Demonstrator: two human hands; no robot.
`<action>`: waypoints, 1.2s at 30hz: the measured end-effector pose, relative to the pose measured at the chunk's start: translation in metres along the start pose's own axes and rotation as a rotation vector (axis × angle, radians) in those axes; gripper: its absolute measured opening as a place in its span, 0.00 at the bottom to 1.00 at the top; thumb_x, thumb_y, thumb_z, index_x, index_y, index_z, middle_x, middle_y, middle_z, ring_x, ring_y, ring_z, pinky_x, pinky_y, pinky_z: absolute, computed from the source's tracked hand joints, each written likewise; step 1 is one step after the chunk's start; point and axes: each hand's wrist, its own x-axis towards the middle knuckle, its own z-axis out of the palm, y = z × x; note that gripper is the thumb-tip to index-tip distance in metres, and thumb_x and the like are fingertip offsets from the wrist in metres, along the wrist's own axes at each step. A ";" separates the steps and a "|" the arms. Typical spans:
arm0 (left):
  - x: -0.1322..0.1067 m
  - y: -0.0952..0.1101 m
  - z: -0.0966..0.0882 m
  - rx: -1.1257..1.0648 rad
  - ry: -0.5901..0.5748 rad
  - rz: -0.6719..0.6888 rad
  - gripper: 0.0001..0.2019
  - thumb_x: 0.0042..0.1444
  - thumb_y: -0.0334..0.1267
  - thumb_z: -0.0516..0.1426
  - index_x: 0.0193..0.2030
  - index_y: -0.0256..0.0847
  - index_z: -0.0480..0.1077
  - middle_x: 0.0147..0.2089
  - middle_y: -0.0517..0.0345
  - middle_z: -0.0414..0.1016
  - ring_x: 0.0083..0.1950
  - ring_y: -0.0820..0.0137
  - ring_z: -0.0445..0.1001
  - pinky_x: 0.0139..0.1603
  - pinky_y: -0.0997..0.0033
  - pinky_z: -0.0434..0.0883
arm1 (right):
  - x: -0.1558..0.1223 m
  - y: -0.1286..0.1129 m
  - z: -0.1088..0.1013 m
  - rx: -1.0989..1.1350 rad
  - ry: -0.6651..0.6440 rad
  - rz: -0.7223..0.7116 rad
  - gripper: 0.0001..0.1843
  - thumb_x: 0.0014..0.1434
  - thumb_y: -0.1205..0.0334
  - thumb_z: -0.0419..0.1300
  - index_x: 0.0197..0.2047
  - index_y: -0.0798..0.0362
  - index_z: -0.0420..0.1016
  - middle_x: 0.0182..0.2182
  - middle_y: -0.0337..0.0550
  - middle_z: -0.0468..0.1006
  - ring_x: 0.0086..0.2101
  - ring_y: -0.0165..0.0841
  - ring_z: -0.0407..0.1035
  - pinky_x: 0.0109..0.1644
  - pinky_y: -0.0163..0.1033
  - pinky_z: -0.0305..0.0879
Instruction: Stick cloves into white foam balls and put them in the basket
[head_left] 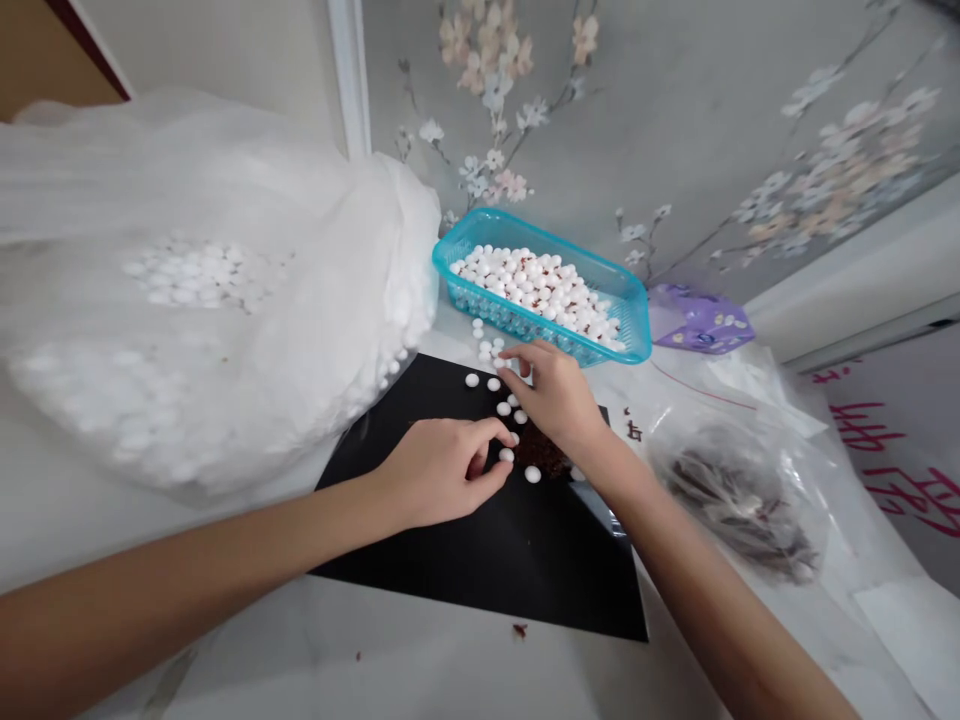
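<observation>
My left hand (442,468) rests on a black mat (495,540), thumb and forefinger pinched round a small white bead (507,455). My right hand (551,390) lies further back on the mat, fingers curled and reaching among several loose white beads (472,380); what its fingertips grip is hidden. Between the hands sits a small pile of dark brown bits (541,452), with one more bead (532,474) beside it. A turquoise plastic basket (634,310) of white beads with brown specks stands just behind the right hand.
A big white mesh sack of beads (202,300) fills the left side and overlaps the mat. A clear plastic bag of dark brown pieces (739,505) lies to the right, a purple pouch (697,320) behind it. Flowered wall at the back.
</observation>
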 end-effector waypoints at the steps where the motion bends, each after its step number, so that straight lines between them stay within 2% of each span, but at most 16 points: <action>1: 0.001 0.000 0.000 -0.076 0.021 -0.019 0.09 0.56 0.41 0.54 0.40 0.41 0.71 0.22 0.67 0.67 0.21 0.78 0.64 0.26 0.77 0.58 | -0.007 -0.004 -0.005 0.015 0.026 0.002 0.09 0.57 0.64 0.56 0.39 0.55 0.75 0.26 0.38 0.66 0.25 0.29 0.61 0.31 0.35 0.60; 5: 0.005 -0.001 -0.001 -0.495 0.086 -0.092 0.15 0.60 0.46 0.50 0.45 0.40 0.69 0.29 0.63 0.71 0.25 0.77 0.66 0.26 0.78 0.63 | -0.046 -0.024 -0.021 0.172 0.097 -0.004 0.09 0.59 0.62 0.57 0.43 0.52 0.74 0.25 0.34 0.61 0.19 0.23 0.56 0.23 0.31 0.56; 7: 0.007 -0.001 -0.001 -0.662 0.019 -0.107 0.15 0.60 0.46 0.50 0.45 0.39 0.69 0.32 0.60 0.72 0.28 0.76 0.68 0.30 0.78 0.66 | -0.064 -0.030 -0.024 0.167 0.080 -0.026 0.09 0.58 0.65 0.57 0.43 0.51 0.74 0.24 0.34 0.61 0.20 0.23 0.56 0.23 0.31 0.57; 10: 0.008 0.001 0.000 -0.785 -0.120 -0.137 0.13 0.58 0.45 0.54 0.42 0.37 0.72 0.34 0.59 0.73 0.32 0.76 0.69 0.34 0.77 0.68 | -0.084 -0.031 -0.026 0.163 0.105 -0.047 0.10 0.59 0.68 0.57 0.44 0.51 0.73 0.25 0.35 0.62 0.21 0.24 0.57 0.23 0.31 0.58; 12: 0.008 0.002 0.000 -0.810 -0.144 -0.152 0.12 0.56 0.43 0.56 0.42 0.37 0.73 0.35 0.59 0.74 0.33 0.75 0.70 0.36 0.77 0.68 | -0.093 -0.026 -0.029 0.152 0.105 -0.053 0.12 0.59 0.67 0.57 0.46 0.50 0.72 0.26 0.36 0.64 0.20 0.25 0.57 0.22 0.32 0.58; 14: 0.009 0.001 0.001 -0.815 -0.116 -0.169 0.12 0.53 0.41 0.59 0.41 0.37 0.73 0.34 0.59 0.74 0.35 0.75 0.71 0.38 0.76 0.68 | -0.099 -0.018 -0.034 0.130 0.105 -0.024 0.13 0.58 0.65 0.58 0.48 0.50 0.71 0.28 0.37 0.66 0.19 0.25 0.57 0.21 0.33 0.59; 17: 0.011 -0.001 0.000 -0.862 -0.046 -0.219 0.12 0.51 0.39 0.61 0.41 0.36 0.74 0.33 0.59 0.75 0.34 0.76 0.71 0.38 0.77 0.68 | -0.106 -0.001 -0.042 0.084 0.061 0.027 0.09 0.58 0.65 0.57 0.42 0.50 0.73 0.31 0.40 0.69 0.19 0.24 0.58 0.20 0.33 0.59; 20: 0.013 -0.001 -0.001 -0.941 -0.015 -0.260 0.13 0.51 0.38 0.62 0.43 0.37 0.73 0.32 0.60 0.75 0.31 0.78 0.70 0.35 0.78 0.68 | -0.109 0.011 -0.044 0.015 -0.083 -0.020 0.08 0.60 0.65 0.55 0.40 0.50 0.74 0.35 0.44 0.71 0.27 0.28 0.68 0.28 0.35 0.66; 22: 0.013 -0.001 -0.002 -0.948 -0.021 -0.270 0.12 0.51 0.38 0.62 0.42 0.37 0.72 0.31 0.61 0.74 0.31 0.79 0.70 0.33 0.79 0.67 | -0.109 0.013 -0.043 -0.021 -0.153 -0.047 0.09 0.61 0.65 0.52 0.40 0.51 0.74 0.36 0.45 0.71 0.31 0.31 0.71 0.34 0.36 0.69; 24: 0.013 0.000 -0.002 -0.928 -0.036 -0.265 0.10 0.51 0.38 0.61 0.40 0.36 0.73 0.30 0.61 0.74 0.30 0.80 0.69 0.33 0.80 0.67 | -0.109 0.011 -0.040 -0.050 -0.186 -0.056 0.10 0.63 0.66 0.51 0.40 0.52 0.73 0.35 0.45 0.72 0.31 0.31 0.71 0.36 0.37 0.69; 30: 0.012 -0.003 -0.001 -0.894 -0.080 -0.235 0.10 0.51 0.39 0.61 0.38 0.36 0.73 0.30 0.62 0.73 0.30 0.79 0.68 0.31 0.80 0.66 | -0.109 0.006 -0.038 -0.120 -0.210 -0.064 0.09 0.63 0.65 0.49 0.39 0.51 0.70 0.36 0.44 0.73 0.30 0.30 0.72 0.32 0.35 0.69; 36: 0.013 -0.003 -0.002 -0.869 -0.089 -0.250 0.11 0.51 0.41 0.61 0.38 0.36 0.73 0.30 0.60 0.73 0.30 0.77 0.69 0.31 0.78 0.67 | -0.112 0.009 -0.041 -0.155 -0.127 -0.034 0.08 0.61 0.63 0.53 0.43 0.52 0.70 0.38 0.46 0.72 0.31 0.32 0.72 0.28 0.34 0.67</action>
